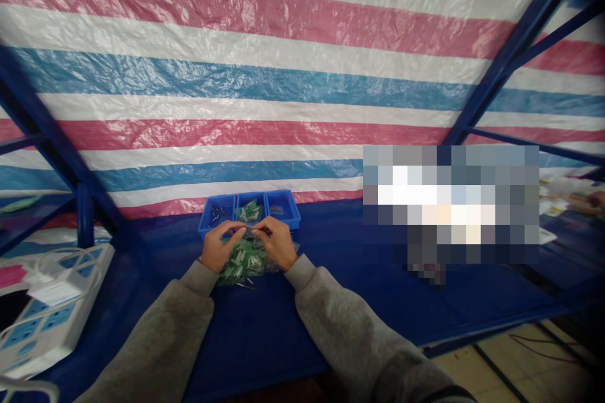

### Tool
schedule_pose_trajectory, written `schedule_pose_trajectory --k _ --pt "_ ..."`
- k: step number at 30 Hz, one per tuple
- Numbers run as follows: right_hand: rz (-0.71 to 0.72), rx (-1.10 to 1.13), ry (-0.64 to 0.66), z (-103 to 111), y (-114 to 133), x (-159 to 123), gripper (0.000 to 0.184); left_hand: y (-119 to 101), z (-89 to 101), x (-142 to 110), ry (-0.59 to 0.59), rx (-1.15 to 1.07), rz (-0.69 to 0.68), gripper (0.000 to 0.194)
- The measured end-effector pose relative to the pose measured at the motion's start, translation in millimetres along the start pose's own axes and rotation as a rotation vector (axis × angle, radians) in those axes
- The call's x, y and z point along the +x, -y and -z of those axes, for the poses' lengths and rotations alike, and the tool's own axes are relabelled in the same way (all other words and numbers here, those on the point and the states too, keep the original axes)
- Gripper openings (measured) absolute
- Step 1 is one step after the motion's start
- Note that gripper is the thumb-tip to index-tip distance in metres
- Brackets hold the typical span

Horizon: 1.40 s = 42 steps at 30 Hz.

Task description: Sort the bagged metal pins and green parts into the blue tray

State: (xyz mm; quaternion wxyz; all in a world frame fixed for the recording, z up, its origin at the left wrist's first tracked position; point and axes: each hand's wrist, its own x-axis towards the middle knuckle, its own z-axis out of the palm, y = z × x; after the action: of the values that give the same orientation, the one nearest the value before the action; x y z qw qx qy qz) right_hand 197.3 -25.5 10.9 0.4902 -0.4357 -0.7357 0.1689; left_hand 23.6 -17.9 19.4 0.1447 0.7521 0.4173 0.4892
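Observation:
Above a pile on the blue table, my left hand [220,247] and my right hand [278,243] face each other, thumbs and forefingers pinched together. A small thing is pinched between both sets of fingertips; it is too small and too covered to name. Beneath them lies a heap of small green packets [241,262] mixed with thin metal pieces. One slim metal piece [245,286] sticks out at the near side. Just behind the hands stands a blue divided tray [297,217]. Its left compartment holds small metal parts [217,213], the middle one green packets [249,211], the right one a few small pieces.
On the left lies a white power strip [61,340] with a white plug adapter [66,283] and cables. A striped plastic sheet [265,101] hangs behind the table [255,340], between blue metal posts [510,56]. A blurred-out patch hides part of the right side.

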Motion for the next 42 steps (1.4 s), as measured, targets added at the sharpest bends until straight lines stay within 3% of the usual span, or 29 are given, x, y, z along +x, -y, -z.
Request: schedule_pose_trajectory --k 9,21,25,30,36,42 --pt "0.024 0.050 0.000 2.1 0.0 2.2 0.015 10.2 0.6 -1.5 -0.069 -0.015 0.050 0.019" --pt "0.037 0.029 -0.044 -1.7 -3.6 3.1 0.014 3.6 -0.5 -0.9 -0.024 -0.119 0.138 0.022" --pt "0.027 0.057 -0.070 -0.1 -1.8 2.7 0.015 3.5 -0.8 0.3 -0.023 -0.240 0.215 0.024" --pt "0.164 0.108 -0.071 4.2 2.1 1.1 0.026 2.3 -1.8 2.4 0.011 -0.449 0.351 0.028" --pt "0.225 0.042 -0.052 3.0 0.2 1.2 0.014 4.0 -3.9 3.3 0.029 -0.675 0.457 0.043" --pt "0.205 0.040 -0.062 1.2 -1.7 1.9 0.011 5.0 -5.2 3.1 0.058 -0.557 0.409 0.034"
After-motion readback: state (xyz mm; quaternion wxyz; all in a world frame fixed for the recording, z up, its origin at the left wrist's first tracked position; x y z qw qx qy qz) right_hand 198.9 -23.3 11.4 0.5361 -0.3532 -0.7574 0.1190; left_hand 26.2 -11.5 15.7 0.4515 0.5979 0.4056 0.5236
